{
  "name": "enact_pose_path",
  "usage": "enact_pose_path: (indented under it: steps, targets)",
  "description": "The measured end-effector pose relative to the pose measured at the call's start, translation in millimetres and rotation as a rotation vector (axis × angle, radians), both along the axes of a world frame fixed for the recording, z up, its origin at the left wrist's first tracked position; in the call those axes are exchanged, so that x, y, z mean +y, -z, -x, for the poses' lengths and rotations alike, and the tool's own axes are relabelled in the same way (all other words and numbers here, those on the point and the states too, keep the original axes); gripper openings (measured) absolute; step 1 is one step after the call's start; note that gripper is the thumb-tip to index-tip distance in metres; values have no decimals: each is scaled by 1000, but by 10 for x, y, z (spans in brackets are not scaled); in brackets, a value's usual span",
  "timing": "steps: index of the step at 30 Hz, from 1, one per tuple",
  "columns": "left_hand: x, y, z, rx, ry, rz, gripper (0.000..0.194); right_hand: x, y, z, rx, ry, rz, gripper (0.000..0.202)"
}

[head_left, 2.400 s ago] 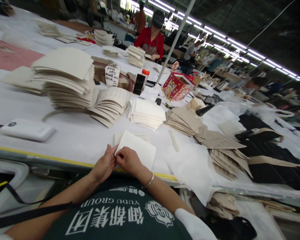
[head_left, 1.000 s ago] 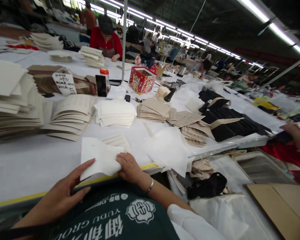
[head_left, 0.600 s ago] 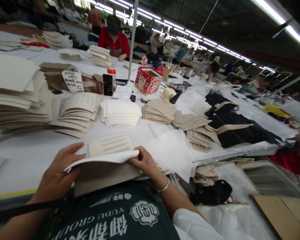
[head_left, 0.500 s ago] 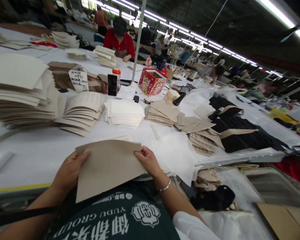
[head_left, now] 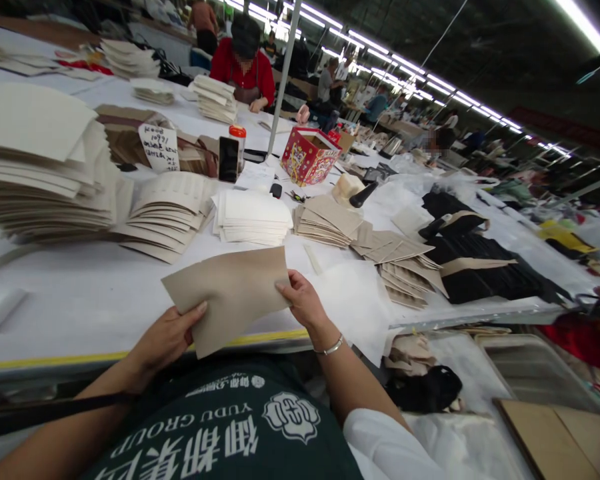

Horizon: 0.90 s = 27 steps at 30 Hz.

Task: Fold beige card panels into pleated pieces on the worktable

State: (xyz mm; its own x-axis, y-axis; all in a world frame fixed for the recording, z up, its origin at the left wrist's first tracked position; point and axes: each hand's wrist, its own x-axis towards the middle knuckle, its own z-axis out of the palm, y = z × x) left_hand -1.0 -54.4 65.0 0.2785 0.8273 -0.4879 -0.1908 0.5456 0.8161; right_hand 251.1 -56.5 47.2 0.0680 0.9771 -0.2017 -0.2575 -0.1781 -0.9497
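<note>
A flat beige panel (head_left: pixel 237 293), perhaps fabric or leather-like sheet, is held in front of my body, above the table's front edge. My left hand (head_left: pixel 173 333) pinches its lower left side, thumb on top. At its right edge, my right hand (head_left: pixel 300 297) grips it between thumb and fingers. The panel bends slightly and tilts, its right end higher. Just beyond it lies a stack of white pieces (head_left: pixel 254 217). Beside that stack sit beige folded pieces (head_left: pixel 327 220) and a fanned stack of cream panels (head_left: pixel 167 213).
A tall stack of cream panels (head_left: pixel 40 160) stands at left. Further back are a phone (head_left: pixel 228 160), a red box (head_left: pixel 310 157) and a metal pole (head_left: pixel 284 80). Black pieces (head_left: pixel 480 260) lie at right. A co-worker in red (head_left: pixel 243 70) works across the table.
The beige panel has been raised and moved away from my body, its right end tipping upward. My left hand has shifted right and now grips lower on the panel.
</note>
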Motion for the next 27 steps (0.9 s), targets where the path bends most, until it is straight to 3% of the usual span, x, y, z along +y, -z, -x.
enact_pose_path:
  steps: [6,9,13,17,22,25,27]
  targets:
    - [207,113,2,364,72,-199,64,212,407,-25,-585,-72,125,13]
    - [178,55,63,441,101,-240,76,172,426,46,-766,-100,104,16]
    - [237,-60,122,367,57,-156,70,167,231,104,-813,-101,-4,19]
    - [389,-22,168,467,72,-157,60,228,89,62,-748,-161,-84,12]
    - [449,25,228,707,228,-280,50,134,168,18,-531,-416,-100,10]
    - [438,-2,228,927,280,-410,44,42,240,38,-644,-469,-44,8]
    - [439,1,225,966,311,-421,48,18,260,56,-766,-476,-33,14]
